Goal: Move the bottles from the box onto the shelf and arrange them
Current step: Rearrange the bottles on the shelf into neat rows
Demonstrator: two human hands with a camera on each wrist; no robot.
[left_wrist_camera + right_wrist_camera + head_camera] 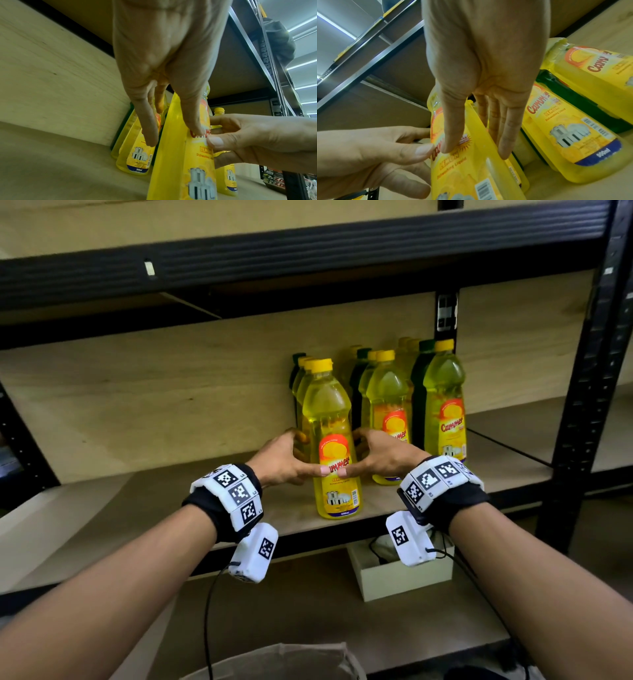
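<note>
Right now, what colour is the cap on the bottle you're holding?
Yellow cap; head view shows it best.

Below me, on the lower board under the right side, sits a small pale open box (404, 577) with something white and a dark cable in it. At the near edge of my view lies a crumpled pale cloth or bag (291, 660). A small white tag (149, 268) is stuck on the dark beam up at the far left, and ceiling strip lights (302, 65) glow far to the right.
</note>
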